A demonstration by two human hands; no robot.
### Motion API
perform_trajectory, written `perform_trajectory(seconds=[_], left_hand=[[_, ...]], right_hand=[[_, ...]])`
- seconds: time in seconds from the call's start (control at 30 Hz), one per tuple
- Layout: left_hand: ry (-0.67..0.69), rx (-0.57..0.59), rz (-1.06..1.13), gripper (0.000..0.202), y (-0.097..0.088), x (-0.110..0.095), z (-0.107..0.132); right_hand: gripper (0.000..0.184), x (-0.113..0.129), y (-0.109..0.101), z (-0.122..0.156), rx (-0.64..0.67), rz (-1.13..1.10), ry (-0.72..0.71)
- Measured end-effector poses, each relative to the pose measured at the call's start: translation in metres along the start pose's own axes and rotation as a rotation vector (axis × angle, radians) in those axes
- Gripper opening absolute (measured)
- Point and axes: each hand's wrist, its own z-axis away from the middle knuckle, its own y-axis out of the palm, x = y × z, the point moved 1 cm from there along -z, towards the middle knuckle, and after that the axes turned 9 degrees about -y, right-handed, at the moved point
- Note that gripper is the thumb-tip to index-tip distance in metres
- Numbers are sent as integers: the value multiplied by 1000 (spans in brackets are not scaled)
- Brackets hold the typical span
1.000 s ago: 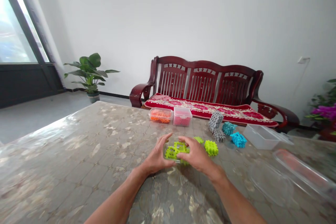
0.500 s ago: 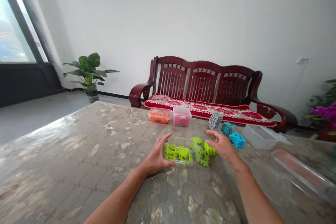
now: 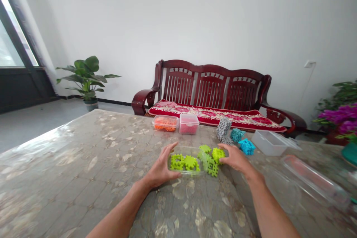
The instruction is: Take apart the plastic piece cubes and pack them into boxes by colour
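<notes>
A clear plastic container (image 3: 184, 174) stands on the table with several lime-green gear-shaped blocks (image 3: 192, 163) lying in it. My left hand (image 3: 160, 167) wraps round the container's left end, thumb at the near side and fingers at the far side. Just beyond the right end, more green gear-shaped blocks (image 3: 212, 168) lie in a loose group. My right hand (image 3: 237, 159) has its thumb and fingers on a bright yellow-green clump of gear-shaped blocks (image 3: 218, 155) at the right of that group.
Behind stand a container of orange pieces (image 3: 165, 123) and a pink-filled box (image 3: 189, 124). To the right are a grey block stack (image 3: 224, 128), teal blocks (image 3: 237, 134), blue blocks (image 3: 247, 147), an open clear box (image 3: 269, 144) and a long clear container (image 3: 312, 174).
My right hand has come in from spread fingers onto the yellow-green clump. My left hand keeps its hold on the container. The view has turned slightly right.
</notes>
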Motion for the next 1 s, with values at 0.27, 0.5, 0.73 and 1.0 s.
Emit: perform_trajectory(seconds=[0.27,0.5,0.73,1.0], left_hand=[[2,1,-4,102,0,0,-1],[24,-9,0,102,1,1,-1],[36,-24,-8,102,2,-2,0],[32,-16,12,103,3,1,-1]], right_hand=[[60,50,-29,-5,-84,-164,-60],[53,124,-10,-1,40,-269,-236],[50,143,21,0,129,-326,-202],[33,131,25,-3,-2,-515,-177]])
